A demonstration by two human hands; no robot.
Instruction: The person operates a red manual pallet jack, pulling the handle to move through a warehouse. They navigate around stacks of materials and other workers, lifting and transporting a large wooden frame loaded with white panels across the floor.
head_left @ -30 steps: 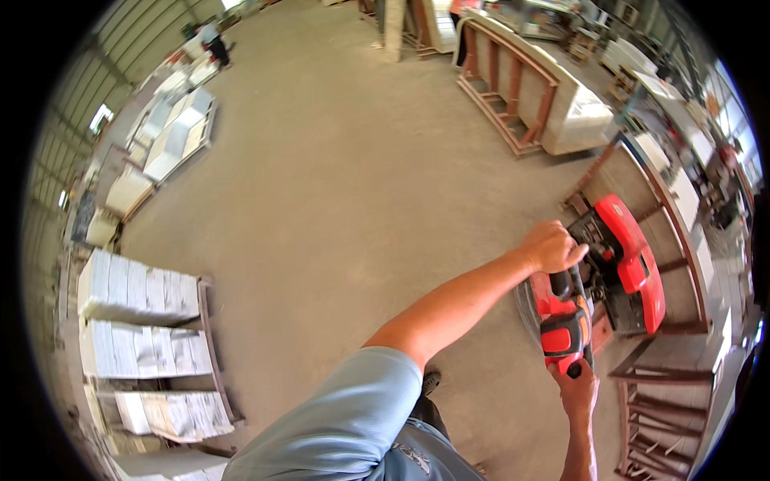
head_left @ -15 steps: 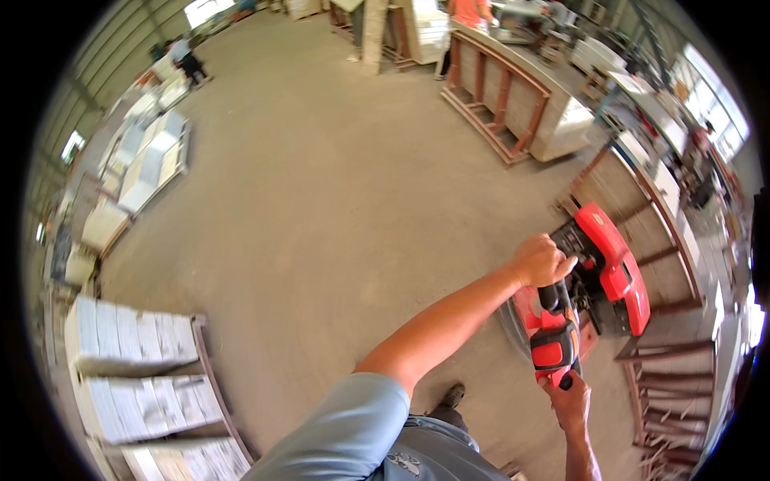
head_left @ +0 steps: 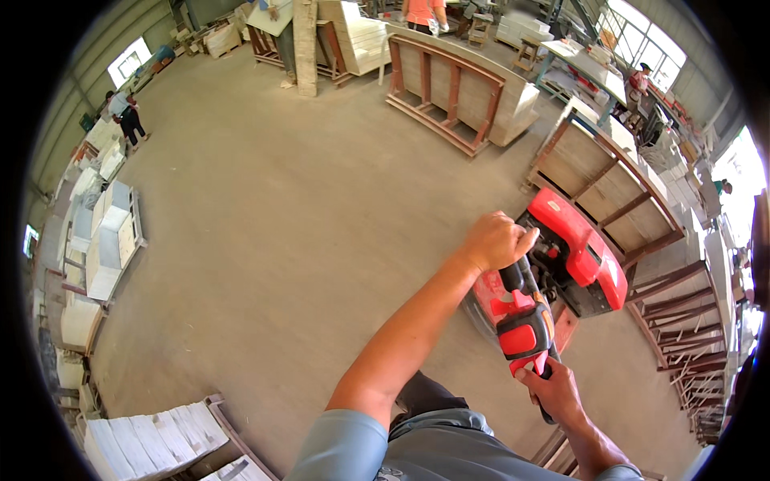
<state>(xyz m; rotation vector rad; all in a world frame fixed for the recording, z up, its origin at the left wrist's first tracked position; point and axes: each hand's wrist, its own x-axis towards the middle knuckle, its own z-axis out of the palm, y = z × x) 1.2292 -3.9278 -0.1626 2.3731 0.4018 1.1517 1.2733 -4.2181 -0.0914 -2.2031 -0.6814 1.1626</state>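
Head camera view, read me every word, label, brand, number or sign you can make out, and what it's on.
No text is clear enough to read.
Red cover: a small pale mark, too small to read.
Blue-grey shirt: a pale print cut by the lower edge, unreadable.

The red-and-black machine (head_left: 579, 255) stands on the floor (head_left: 281, 240). Its chunky handle (head_left: 523, 333), also red and black, slants out from the glossy curved cover (head_left: 563, 215).
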